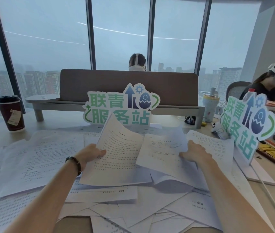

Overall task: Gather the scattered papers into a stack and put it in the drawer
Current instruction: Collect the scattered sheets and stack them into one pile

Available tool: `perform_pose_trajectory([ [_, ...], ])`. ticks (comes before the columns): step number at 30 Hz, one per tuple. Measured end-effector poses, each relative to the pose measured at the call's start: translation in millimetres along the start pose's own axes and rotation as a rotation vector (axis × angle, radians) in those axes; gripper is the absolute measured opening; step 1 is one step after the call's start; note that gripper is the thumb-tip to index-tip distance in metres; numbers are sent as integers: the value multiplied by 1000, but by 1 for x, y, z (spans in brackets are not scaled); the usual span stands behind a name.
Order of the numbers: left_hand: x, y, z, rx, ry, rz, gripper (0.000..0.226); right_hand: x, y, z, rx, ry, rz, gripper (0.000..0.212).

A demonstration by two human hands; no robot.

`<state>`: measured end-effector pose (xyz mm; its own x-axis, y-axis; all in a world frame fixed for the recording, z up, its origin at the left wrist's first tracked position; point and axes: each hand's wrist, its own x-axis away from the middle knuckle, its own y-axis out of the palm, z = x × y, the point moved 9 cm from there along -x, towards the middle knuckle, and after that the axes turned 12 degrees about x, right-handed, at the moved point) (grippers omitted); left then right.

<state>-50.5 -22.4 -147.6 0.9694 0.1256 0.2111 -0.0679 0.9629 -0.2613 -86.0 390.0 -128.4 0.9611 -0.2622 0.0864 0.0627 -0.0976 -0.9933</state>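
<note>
Several printed white papers (37, 158) lie scattered and overlapping across the desk. My left hand (91, 153) grips the left edge of one sheet (120, 153), whose far end curls up off the desk. Beside it, my right hand (196, 153) pinches another sheet (162, 152) at its right edge, lifted slightly above the pile. A dark bead bracelet sits on my left wrist. No drawer is in view.
A dark red coffee cup (11, 113) stands at the far left. Two green cut-out signs (121, 105) (247, 121) stand behind and right of the papers. A brown divider on a shelf (128, 86), bottles and a cable lie beyond. Two people sit at neighbouring desks.
</note>
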Motion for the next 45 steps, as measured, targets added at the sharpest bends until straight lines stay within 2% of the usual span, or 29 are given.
perform_pose_trajectory([
  [4,0,2,1,6,8,-13,23,-5,6,-2,3,-14,-31,74],
  [9,-1,1,1,-8,13,-11,24,-4,6,23,25,207,-63,73],
  [13,-1,4,1,-10,20,-21,22,-5,6,15,-7,162,-30,70],
  [17,-1,4,1,-1,22,-26,21,2,-9,9,29,144,69,55],
  [21,-1,3,1,11,23,-28,22,-3,-7,23,-16,222,16,43],
  [25,0,4,2,23,21,-35,22,-16,-7,33,-22,204,0,46],
  [27,0,4,2,32,19,-36,22,-17,-12,31,-86,150,33,36],
  [29,1,3,2,61,12,-38,22,-14,-24,26,-178,85,121,18],
  [33,3,-1,3,134,5,-32,24,-8,-38,27,-532,47,295,20],
  [35,3,-4,3,173,6,-17,25,-9,-39,29,-625,48,300,21],
  [38,4,-7,4,206,7,-14,24,-13,-32,28,-461,52,179,22],
  [41,6,-6,5,231,11,-26,23,-19,-18,34,-192,103,68,45],
  [42,7,-6,5,243,12,-29,21,-21,-16,36,-183,115,62,47],
  [45,8,-10,7,300,20,-21,18,-15,-27,37,-262,111,141,37],
])
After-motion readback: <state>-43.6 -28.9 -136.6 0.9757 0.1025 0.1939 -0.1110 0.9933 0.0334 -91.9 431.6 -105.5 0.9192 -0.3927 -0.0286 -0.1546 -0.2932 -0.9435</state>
